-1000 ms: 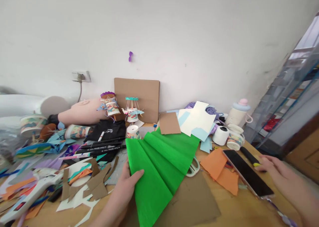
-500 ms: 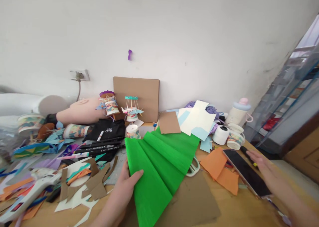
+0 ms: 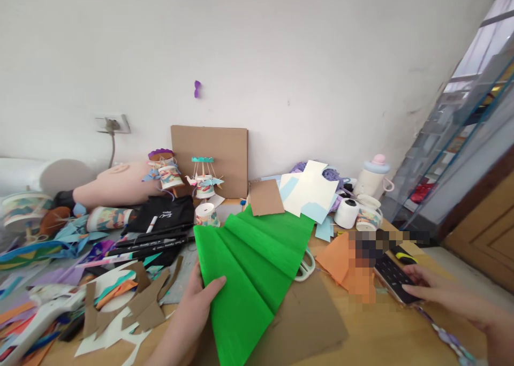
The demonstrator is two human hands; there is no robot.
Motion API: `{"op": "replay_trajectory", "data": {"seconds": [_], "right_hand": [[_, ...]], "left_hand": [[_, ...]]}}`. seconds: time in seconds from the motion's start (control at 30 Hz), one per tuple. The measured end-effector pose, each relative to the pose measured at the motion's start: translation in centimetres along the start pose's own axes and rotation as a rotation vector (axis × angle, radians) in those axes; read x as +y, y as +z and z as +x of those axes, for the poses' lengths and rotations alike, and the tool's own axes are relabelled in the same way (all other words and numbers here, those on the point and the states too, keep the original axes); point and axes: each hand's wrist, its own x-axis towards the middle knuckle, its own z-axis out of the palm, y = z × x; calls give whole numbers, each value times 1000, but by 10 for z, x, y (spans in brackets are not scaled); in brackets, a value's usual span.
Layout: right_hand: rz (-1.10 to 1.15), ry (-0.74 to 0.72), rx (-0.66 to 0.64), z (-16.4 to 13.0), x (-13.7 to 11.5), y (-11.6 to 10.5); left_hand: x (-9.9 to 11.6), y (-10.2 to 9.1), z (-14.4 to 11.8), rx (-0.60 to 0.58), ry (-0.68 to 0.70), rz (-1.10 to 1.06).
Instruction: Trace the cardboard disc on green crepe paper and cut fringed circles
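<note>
A fan-folded sheet of green crepe paper (image 3: pixel 252 264) rises in front of me, its pleats spreading to the right. My left hand (image 3: pixel 203 296) grips its left edge, thumb on the front and fingers behind. At the right, a phone (image 3: pixel 395 277) with a lit screen lies over the table, its far end blurred by large pixels. My right hand (image 3: pixel 425 286) is closed at the phone's near right side, thumb over the screen. Scissors (image 3: pixel 307 267) with white handles stick out from under the green paper. Orange paper (image 3: pixel 337 259) lies between the scissors and the phone.
Paper scraps, markers and a glue gun (image 3: pixel 44 312) crowd the left. Decorated paper cups (image 3: pixel 168 176) and a cardboard sheet (image 3: pixel 228 152) stand by the wall. White cut paper (image 3: pixel 309 189), a thread spool (image 3: pixel 346 213) and a bottle (image 3: pixel 371 178) are at the back right.
My right hand has come from beside the phone onto its near right side, and the dark screen has lit up. My left hand keeps hold of the green paper. The view has turned slightly right.
</note>
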Motion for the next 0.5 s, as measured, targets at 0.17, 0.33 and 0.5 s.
{"op": "replay_trajectory", "data": {"seconds": [0.17, 0.33, 0.5], "right_hand": [[-59, -28, -56, 3, 1, -2], [-57, -19, -72, 4, 2, -2], [-95, -6, -36, 1, -5, 0]], "left_hand": [[-2, 2, 2, 12, 17, -21], [-8, -2, 6, -7, 14, -23], [-8, -2, 4, -15, 9, -27]]}}
